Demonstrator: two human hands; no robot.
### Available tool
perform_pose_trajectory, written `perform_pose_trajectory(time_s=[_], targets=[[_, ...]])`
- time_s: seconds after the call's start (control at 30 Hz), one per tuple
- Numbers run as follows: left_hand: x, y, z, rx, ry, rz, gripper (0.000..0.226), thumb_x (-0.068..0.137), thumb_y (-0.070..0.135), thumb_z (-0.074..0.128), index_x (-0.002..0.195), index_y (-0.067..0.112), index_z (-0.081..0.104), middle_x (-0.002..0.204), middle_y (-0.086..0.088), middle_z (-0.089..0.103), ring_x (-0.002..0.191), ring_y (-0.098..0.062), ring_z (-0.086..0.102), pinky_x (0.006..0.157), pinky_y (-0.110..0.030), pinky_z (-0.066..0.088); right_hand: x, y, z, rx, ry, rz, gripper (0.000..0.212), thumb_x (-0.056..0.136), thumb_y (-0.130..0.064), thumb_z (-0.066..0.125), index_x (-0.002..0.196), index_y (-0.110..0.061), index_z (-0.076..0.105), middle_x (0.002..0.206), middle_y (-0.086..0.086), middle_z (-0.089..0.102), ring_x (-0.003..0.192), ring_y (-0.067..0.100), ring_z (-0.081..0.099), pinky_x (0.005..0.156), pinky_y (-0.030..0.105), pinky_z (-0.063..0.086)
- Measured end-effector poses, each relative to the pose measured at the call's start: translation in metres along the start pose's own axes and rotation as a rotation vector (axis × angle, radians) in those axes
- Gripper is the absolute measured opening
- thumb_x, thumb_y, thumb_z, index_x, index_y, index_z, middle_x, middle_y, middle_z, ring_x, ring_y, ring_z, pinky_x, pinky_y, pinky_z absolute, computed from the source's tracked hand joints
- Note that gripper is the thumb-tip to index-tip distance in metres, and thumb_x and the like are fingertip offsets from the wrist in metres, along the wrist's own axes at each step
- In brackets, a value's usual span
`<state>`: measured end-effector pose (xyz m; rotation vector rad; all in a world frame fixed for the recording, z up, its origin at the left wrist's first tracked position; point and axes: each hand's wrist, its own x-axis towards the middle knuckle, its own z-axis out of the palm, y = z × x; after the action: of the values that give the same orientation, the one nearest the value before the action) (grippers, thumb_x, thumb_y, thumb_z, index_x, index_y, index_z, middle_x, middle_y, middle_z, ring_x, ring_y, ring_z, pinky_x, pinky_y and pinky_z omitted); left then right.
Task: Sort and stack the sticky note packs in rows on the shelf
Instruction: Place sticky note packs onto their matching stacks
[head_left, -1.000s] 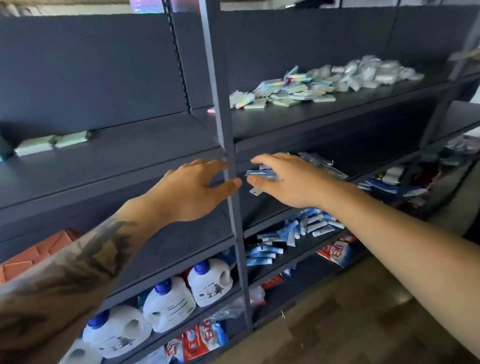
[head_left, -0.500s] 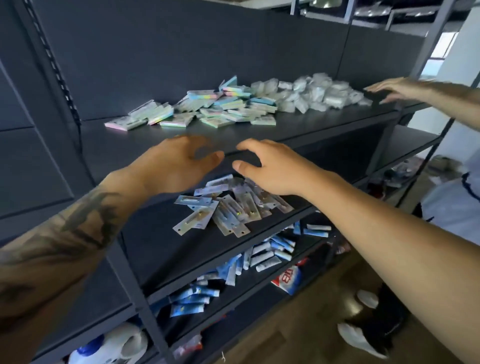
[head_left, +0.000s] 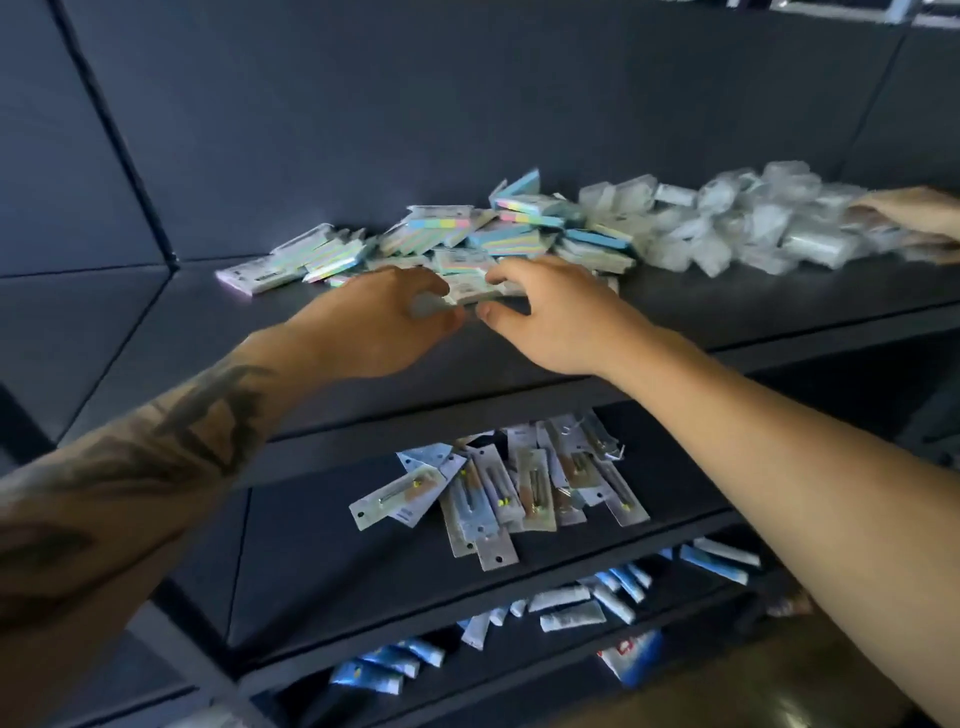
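Shelf (head_left: 727, 306) holds loose sticky note packs (head_left: 498, 234).

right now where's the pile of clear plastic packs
In the head view, the clear plastic packs lie at the right of the upper shelf, directly right of the sticky note packs.
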<state>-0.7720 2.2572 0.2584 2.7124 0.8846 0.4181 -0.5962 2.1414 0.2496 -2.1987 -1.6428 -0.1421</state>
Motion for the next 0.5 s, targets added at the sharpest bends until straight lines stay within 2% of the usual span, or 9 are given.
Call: perform_pose_trajectory(time_s=[0.07, 0.2, 0.37, 0.5], targets=[[0.017, -0.004, 0.005, 0.009, 0.078, -0.058, 0.046, 0.094, 0.063, 0.053, 0.129, 0.034, 0.061, 0.129, 0.003, 0.064, 0.119, -0.027, 0.059, 0.099, -0.039, 0.047, 0.027, 0.012, 0.001, -0.016, 0.017, -0.040, 0.050, 0.097, -0.060, 0.052, 0.139, -0.032, 0.054, 0.145, 0.002, 0.054, 0.130, 0.029, 0.052, 0.103, 0.049, 0.047], [0.062, -0.001, 0.010, 0.074, 0.178, -0.157, 0.052, 0.094, 0.060, 0.053, 0.138, 0.032, 0.056, 0.139, -0.001, 0.060, 0.127, -0.029, 0.056, 0.101, -0.040, 0.047, 0.081, 0.039, -0.002, -0.062, 0.072, -0.093, 0.047, 0.094, -0.055, 0.054, 0.134, -0.032, 0.056, 0.143, 0.005, 0.055, 0.128, 0.033, 0.054, 0.102, 0.048, 0.048], [0.126, 0.000, 0.017, 0.203, 0.257, -0.192, 0.057, 0.098, 0.040, 0.056, 0.152, 0.030, 0.041, 0.150, -0.006, 0.049, 0.135, -0.034, 0.049, 0.104, -0.046, 0.044, 0.135, 0.071, -0.003, -0.226, 0.144, -0.075, 0.046, 0.093, -0.048, 0.054, 0.130, -0.020, 0.055, 0.136, 0.015, 0.056, 0.121, 0.043, 0.055, 0.097, 0.049, 0.046], [0.164, -0.002, 0.021, 0.294, 0.171, -0.176, 0.077, 0.095, 0.021, 0.057, 0.162, 0.034, 0.022, 0.169, -0.001, 0.026, 0.154, -0.031, 0.024, 0.123, -0.054, 0.025, 0.163, 0.092, 0.003, -0.263, 0.139, -0.022, 0.053, 0.093, -0.053, 0.052, 0.130, -0.014, 0.052, 0.138, 0.018, 0.054, 0.123, 0.046, 0.054, 0.097, 0.049, 0.043]])
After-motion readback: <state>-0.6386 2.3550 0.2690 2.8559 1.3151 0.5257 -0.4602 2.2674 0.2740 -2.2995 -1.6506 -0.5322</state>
